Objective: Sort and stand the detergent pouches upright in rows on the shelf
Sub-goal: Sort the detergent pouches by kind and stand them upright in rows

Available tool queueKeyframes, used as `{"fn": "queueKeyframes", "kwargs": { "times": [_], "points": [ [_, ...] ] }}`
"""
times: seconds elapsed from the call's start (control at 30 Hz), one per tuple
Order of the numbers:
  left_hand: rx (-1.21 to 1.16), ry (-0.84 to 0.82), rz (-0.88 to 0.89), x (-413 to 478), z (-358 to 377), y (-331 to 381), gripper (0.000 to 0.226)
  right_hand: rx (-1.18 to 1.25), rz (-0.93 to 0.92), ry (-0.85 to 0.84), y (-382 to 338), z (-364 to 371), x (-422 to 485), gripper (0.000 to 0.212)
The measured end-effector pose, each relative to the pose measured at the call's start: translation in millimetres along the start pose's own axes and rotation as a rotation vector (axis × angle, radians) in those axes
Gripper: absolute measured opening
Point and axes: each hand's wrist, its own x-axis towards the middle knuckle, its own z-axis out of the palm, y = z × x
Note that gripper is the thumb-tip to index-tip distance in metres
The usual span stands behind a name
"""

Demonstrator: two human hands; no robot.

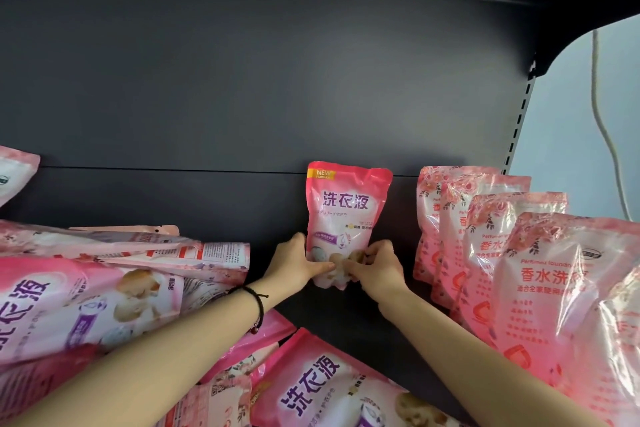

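Note:
A pink detergent pouch [344,211] with purple lettering stands upright against the dark back panel, near the middle of the shelf. My left hand [298,262] grips its lower left corner and my right hand [375,269] pinches its lower right corner. To the right, several rose-patterned pink pouches [498,246] stand upright in a row running from back to front. On the left, a heap of pink pouches [104,288] lies flat and overlapping. One more purple-lettered pouch [322,388] lies flat at the front between my forearms.
The dark shelf floor [363,315] shows bare between the held pouch and the right row. Another pouch [14,170] leans at the far left edge. The shelf upright [519,121] and a hanging cable [602,114] are at the right. An upper shelf overhangs.

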Motion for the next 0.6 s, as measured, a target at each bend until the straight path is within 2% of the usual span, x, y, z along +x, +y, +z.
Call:
{"fn": "queueKeyframes", "kwargs": {
  "times": [0.1, 0.2, 0.27, 0.33, 0.43, 0.53, 0.6],
  "points": [
    [0.041, -0.038, -0.009, -2.2, -2.7, 8.7, 0.051, -0.083, -0.002, 0.023, -6.3, -5.2, -0.8, 0.039],
    [0.178, -0.116, 0.031, -12.3, -26.1, 16.6, 0.055, -0.231, -0.179, -0.024, -16.5, -14.5, -13.5, 0.042],
    [0.379, -0.111, 0.115, -26.2, -49.3, 19.3, 0.058, -0.418, -0.341, -0.129, -29.3, -26.5, -30.5, 0.03],
    [0.61, -0.09, 0.22, -44.3, -74.4, 22.4, 0.059, -0.593, -0.444, -0.333, -44.9, -42.3, -50.3, 0.02],
    [0.76, -0.193, 0.377, -74.0, -106.6, 29.0, 0.049, -0.882, -0.494, -0.573, -67.3, -64.9, -79.9, 0.029],
    [0.958, -0.301, 0.501, -105.2, -125.9, 35.8, 0.048, -1.135, -0.516, -0.623, -81.7, -75.7, -102.6, 0.037],
    [0.979, -0.324, 0.53, -125.8, -128.5, 40.0, 0.045, -1.192, -0.524, -0.651, -87.7, -78.8, -115.4, 0.038]
  ]
}}
